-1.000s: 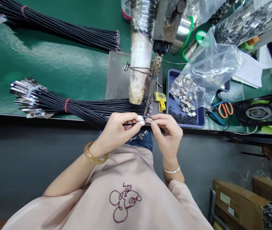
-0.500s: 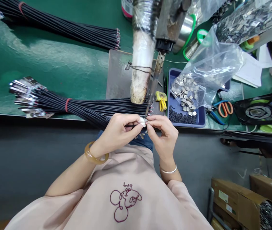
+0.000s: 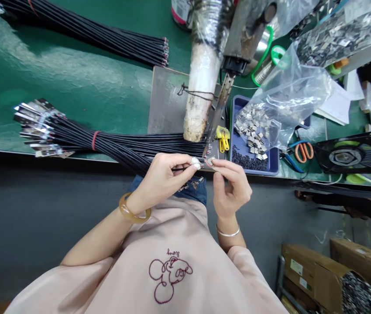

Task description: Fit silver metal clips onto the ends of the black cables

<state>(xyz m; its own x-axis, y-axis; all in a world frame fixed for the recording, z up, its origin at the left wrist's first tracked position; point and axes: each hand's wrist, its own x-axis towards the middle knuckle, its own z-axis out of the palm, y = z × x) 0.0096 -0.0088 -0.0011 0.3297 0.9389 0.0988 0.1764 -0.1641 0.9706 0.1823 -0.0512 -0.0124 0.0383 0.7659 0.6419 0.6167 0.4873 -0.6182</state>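
Note:
My left hand (image 3: 172, 174) is closed in a pinch on a black cable (image 3: 179, 169) from the bundle, white covers on its fingertips. The cable's end points toward my right hand (image 3: 229, 183). My right index finger and thumb hold a small metal piece (image 3: 209, 161) beside that end; its details are too small to make out. Just above the fingers, the thin metal tip of a soldering iron (image 3: 218, 111) slants down. Behind my left hand lies the bundle of black cables (image 3: 120, 141), tied with a red band, with silver metal ends at the left.
A blue tray (image 3: 273, 163) at right holds small metal shells and black bits, with a plastic bag (image 3: 300, 100) over it. Orange-handled pliers (image 3: 303, 151), a fan (image 3: 351, 155) and a yellow clip (image 3: 224, 141) lie near. A wrapped white tube (image 3: 200, 83) hangs overhead. Another cable bundle (image 3: 107, 41) lies behind.
My right hand has drawn away to the right from my left fingertips, leaving a small gap. My left hand keeps its pinch on the cable. The view has shifted slightly.

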